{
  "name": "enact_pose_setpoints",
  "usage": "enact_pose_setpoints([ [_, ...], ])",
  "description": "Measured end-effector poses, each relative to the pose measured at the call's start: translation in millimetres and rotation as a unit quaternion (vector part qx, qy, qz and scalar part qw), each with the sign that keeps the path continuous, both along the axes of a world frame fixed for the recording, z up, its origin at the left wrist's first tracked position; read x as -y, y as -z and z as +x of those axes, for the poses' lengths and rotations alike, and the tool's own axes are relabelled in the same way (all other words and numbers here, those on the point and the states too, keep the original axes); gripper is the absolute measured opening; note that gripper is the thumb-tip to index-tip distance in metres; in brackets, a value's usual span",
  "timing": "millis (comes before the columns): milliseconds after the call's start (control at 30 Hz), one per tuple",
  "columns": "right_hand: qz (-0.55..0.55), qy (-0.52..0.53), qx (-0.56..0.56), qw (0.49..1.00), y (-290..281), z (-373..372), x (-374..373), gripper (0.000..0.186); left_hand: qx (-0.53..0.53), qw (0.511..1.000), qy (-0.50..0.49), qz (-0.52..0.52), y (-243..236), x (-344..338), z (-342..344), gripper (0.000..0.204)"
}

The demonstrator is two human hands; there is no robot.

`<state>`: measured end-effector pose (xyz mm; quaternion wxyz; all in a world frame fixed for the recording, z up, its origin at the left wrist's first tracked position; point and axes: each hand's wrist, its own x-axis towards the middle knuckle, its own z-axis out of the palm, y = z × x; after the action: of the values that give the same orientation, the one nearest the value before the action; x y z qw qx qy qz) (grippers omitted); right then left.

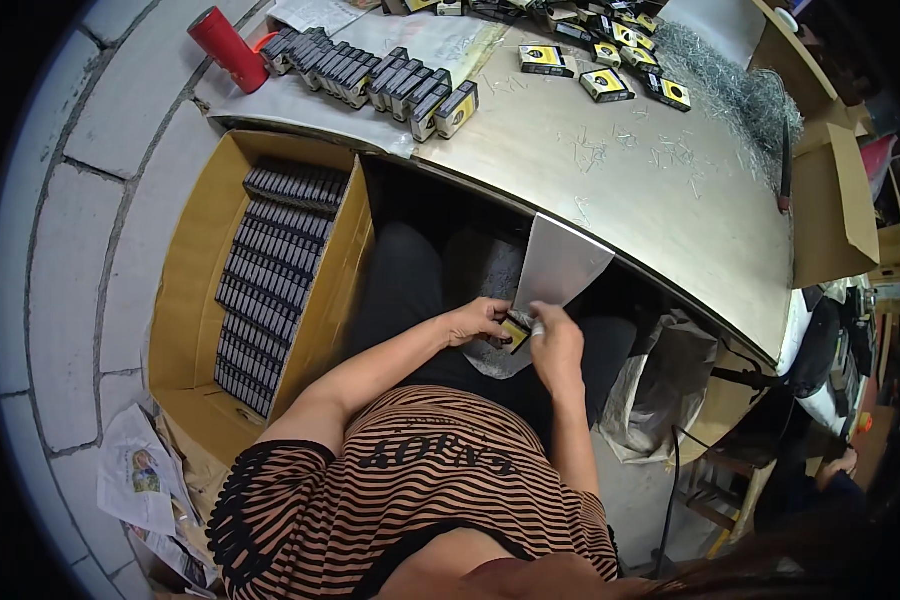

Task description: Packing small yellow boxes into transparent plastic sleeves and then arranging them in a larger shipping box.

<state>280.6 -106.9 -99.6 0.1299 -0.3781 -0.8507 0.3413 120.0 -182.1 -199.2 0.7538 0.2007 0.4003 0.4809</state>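
Both hands are close together over the lap, just off the counter's (695,230) near edge, with a small yellow-and-black box (516,332) between them. Left hand (478,322) is closed on the box's left side, thumb and fingers pinching it. Right hand (556,345) is curled at the other side, fingertips near the box's upper end; cannot tell whether it grips anything. Pale wrap on one of its fingers. Whitish sheet (565,262) slopes from the counter edge down toward the hands. On the counter: a heap of thin silvery metal pieces (715,80) at the far right, strays scattered nearer; loose yellow-and-black boxes (605,84) beside the heap, several lying flat; a row of upright boxes (360,75) toward the left, a red cylinder (228,50) leaning at its far end. Left of the lap, an open cardboard carton (192,270) holds packed rows of dark-edged boxes (270,270). Right of the legs, a pale crumpled bag (660,390).
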Motion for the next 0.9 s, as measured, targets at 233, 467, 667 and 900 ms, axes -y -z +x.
enact_pose_setpoints([
  [233,-0.075,-0.124,0.197,0.97,3,-5,11,0.025,-0.113,0.99,0.081,0.008,21,14,-3,0.039],
  [467,0.006,0.057,-0.051,0.997,-15,18,-13,0.022,-0.155,0.988,-0.017,-0.004,3,23,-18,0.032],
  [667,-0.101,0.025,-0.139,0.985,-10,17,-8,0.023,-0.157,0.982,-0.082,0.061,-52,18,-21,0.03],
  [900,-0.191,0.023,-0.199,0.961,-37,-1,-8,0.019,-0.301,0.945,-0.051,0.114,-96,17,-17,0.034],
])
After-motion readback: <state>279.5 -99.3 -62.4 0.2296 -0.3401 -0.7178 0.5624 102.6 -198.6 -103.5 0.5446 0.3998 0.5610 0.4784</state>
